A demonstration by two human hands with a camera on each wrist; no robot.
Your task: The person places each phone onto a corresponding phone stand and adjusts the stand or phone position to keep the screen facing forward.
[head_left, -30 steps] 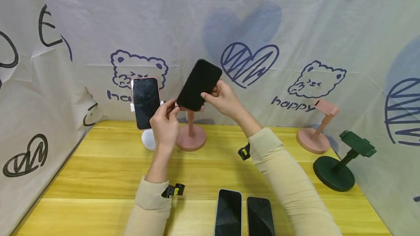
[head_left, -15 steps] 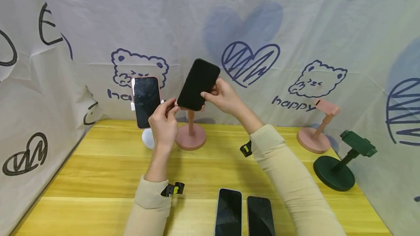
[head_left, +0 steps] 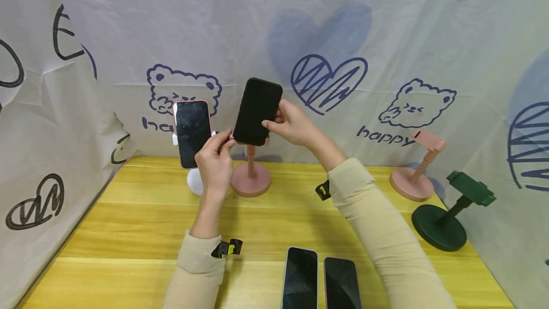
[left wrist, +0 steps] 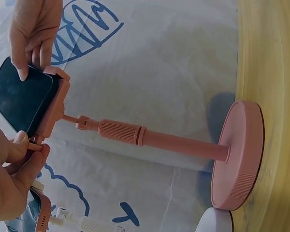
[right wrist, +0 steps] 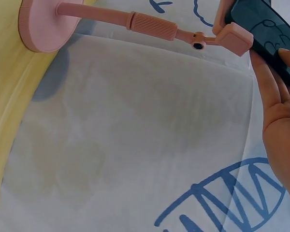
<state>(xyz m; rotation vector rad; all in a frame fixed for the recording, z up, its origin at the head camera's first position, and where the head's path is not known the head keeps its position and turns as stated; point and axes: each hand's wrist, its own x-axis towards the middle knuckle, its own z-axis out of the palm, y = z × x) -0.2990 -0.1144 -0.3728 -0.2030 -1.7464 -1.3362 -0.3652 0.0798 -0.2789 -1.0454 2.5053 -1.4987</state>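
My right hand (head_left: 296, 127) holds a black smartphone (head_left: 257, 111) by its right edge, thumb on the screen. The phone leans slightly right, its lower end at the holder of a pink phone stand (head_left: 251, 182). With thumb and fingers, my left hand (head_left: 216, 165) pinches the clamp at the left side of that holder. In the left wrist view the pink holder (left wrist: 53, 108) lies behind the phone's lower end, one clamp arm beside the right hand's fingers. The right wrist view shows the other clamp arm (right wrist: 236, 38) close against the phone (right wrist: 268, 36).
Left of it, a white stand (head_left: 195, 182) bears a pink-edged phone (head_left: 192, 132). Two phones, one white-edged (head_left: 300, 278) and one dark (head_left: 342, 283), lie at the front. Another pink stand (head_left: 411, 184) and a green stand (head_left: 439, 228) stand right. A printed cloth (head_left: 274, 27) hangs behind.
The phone in my right hand has turned more upright, its top moving left. My left hand stays at the clamp almost unmoved.
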